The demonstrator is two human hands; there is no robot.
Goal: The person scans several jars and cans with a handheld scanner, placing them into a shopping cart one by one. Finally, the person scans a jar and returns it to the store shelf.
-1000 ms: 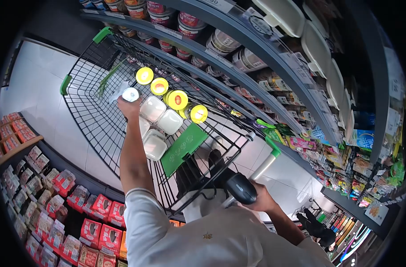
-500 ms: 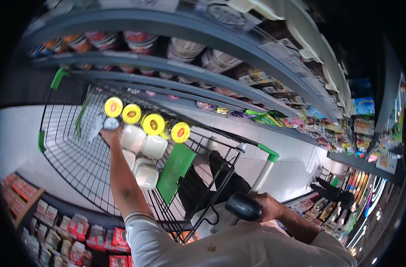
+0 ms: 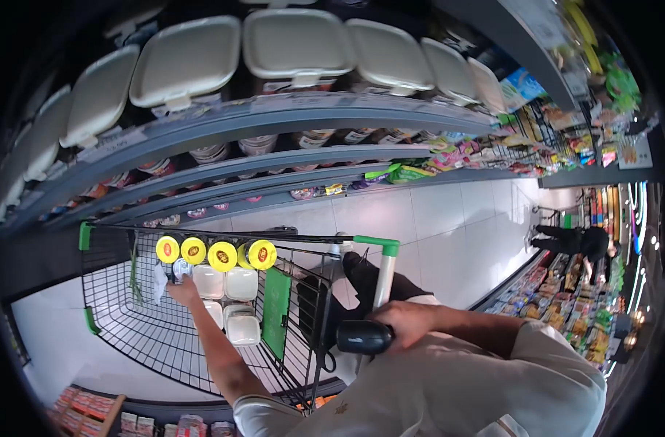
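Supermarket aisle, seen from your own head: pale glossy floor tiles [image 3: 434, 218] run between long grey shelving [image 3: 274, 120] on one side and racks of red snack packets [image 3: 179, 424] along the bottom edge. Your left hand [image 3: 182, 291] reaches deep into the black wire shopping trolley with green corner trim [image 3: 128, 328], fingers wrapped around a small silver-topped can [image 3: 181, 270], which sits low in the basket just beside the row of yellow-lidded jars [image 3: 216, 254]. Next to that hand lie several white square lidded tubs [image 3: 232, 302], packed close together, with a green plastic child-seat flap [image 3: 275, 312] standing upright behind them. A sprig of green leafy stalks [image 3: 135, 271] and a pale wrapper rest against the trolley's far wall.

Your right hand [image 3: 405, 323] is closed around a black handheld scanner [image 3: 364, 338], held just beside the trolley's white push handle with green end caps [image 3: 382, 273]. Your dark shoes show on the tiles under the handle.

Overhead, the top shelf carries a line of large off-white lidded containers [image 3: 296, 44]; the lower shelves hold round tins and bright packets. Far down the aisle, another person in dark clothes [image 3: 576, 240] bends toward the goods, well apart from you.
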